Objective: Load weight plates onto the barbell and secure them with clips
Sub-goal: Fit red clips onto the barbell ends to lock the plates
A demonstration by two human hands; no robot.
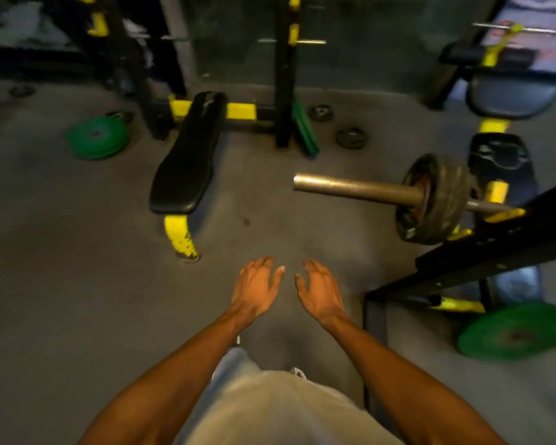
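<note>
The barbell sleeve juts left from the rack at right, its end bare. Dark plates sit on its inner part. My left hand and my right hand hang side by side in front of me, below the sleeve's end, both open and holding nothing. A green plate stack lies on the floor at far left. Another green plate lies at the right by the rack foot. Two small dark plates lie near the far upright. No clip is visible.
A black bench with yellow legs stands left of centre. A black and yellow rack upright rises behind it, with green plates leaning on its base. The near rack frame crosses the right side. A second bench is far right.
</note>
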